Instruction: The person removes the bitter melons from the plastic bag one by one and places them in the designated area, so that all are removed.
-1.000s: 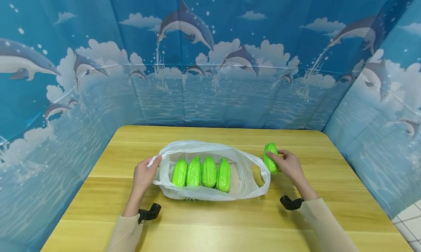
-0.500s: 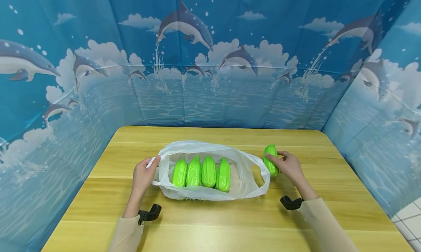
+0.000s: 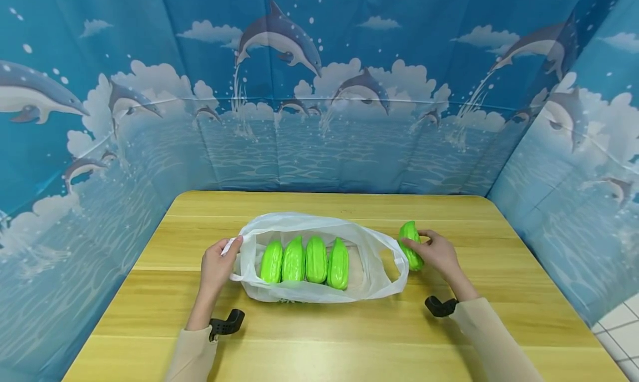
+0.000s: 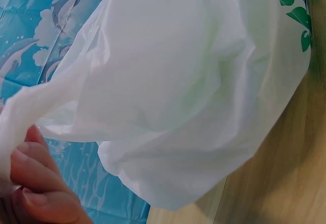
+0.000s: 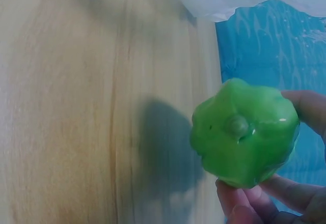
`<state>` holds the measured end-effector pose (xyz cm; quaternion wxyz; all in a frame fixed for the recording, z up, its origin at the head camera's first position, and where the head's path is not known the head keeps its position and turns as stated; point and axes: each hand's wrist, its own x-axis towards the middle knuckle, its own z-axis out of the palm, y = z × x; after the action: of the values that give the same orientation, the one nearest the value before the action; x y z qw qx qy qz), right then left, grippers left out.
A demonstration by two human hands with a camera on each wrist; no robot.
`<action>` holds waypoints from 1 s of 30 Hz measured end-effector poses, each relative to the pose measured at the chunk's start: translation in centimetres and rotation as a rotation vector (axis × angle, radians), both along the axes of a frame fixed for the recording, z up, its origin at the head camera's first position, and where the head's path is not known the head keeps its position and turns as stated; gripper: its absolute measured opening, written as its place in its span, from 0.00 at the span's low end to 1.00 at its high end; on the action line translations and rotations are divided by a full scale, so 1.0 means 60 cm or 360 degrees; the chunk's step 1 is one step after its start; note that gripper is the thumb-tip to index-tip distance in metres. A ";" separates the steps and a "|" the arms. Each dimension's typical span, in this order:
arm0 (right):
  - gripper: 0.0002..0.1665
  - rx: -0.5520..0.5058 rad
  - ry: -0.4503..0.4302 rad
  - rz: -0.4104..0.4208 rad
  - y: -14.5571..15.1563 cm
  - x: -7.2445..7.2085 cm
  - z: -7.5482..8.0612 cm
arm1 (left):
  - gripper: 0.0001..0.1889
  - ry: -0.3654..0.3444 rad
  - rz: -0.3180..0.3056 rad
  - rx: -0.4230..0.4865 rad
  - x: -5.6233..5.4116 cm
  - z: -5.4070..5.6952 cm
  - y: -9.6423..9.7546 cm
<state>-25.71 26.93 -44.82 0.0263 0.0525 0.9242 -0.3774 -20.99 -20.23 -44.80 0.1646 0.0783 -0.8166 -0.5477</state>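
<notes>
right hand [image 3: 438,253] grips green fruit [image 5: 244,137] between thumb and fingers, just right of the white bag [image 3: 319,296]; left hand [image 3: 217,265] pinches the bag's left handle; four similar fruits [image 3: 316,260] lie inside, between the hands

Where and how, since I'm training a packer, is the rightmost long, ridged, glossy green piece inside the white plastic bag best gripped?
Probably pinch the rightmost green piece across its middle, from above into the open white bag: it lies lengthwise, narrow tip at the far end, a neighbouring piece close on its left, room on its right.
</notes>
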 end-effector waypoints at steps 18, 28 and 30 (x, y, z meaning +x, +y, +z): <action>0.52 0.0154 -0.0038 0.0014 -0.002 -0.004 -0.010 | 0.22 0.0012 0.0012 0.0002 0.000 0.001 -0.001; 0.52 0.0170 -0.0060 0.0034 0.000 -0.002 -0.013 | 0.23 -0.0002 -0.0016 0.0016 -0.002 -0.001 -0.002; 0.52 0.0161 -0.0065 0.0036 -0.001 -0.002 -0.012 | 0.23 -0.0003 -0.0014 0.0020 -0.002 -0.001 -0.002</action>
<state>-25.82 26.87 -45.57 0.0467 0.0510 0.9419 -0.3286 -21.09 -20.33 -44.85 0.1607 0.0763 -0.8137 -0.5533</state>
